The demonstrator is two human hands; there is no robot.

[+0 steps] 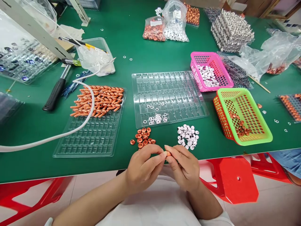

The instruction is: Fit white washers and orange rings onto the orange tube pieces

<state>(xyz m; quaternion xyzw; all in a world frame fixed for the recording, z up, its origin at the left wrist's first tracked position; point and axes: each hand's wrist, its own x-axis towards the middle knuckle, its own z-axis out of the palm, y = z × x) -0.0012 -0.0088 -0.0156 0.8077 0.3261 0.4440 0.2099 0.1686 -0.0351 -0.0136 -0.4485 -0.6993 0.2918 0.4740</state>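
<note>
Fingers pinching rounded coppery piece — white discs, green tabletop

From where I stand, a long, smooth, dark green tabletop goes all the way across the room, with a thin pale edge at the front. On its left side are two off-white metal posts, and their feet rest on the green. Under the front edge is a floor of pale pinkish tiles with thin lines between them. A bright red plastic stool with a small hole in its seat stands on the right. More red plastic stools show on both sides. At the far right back are brown cardboard and strips of wood. The light is bright.
</note>
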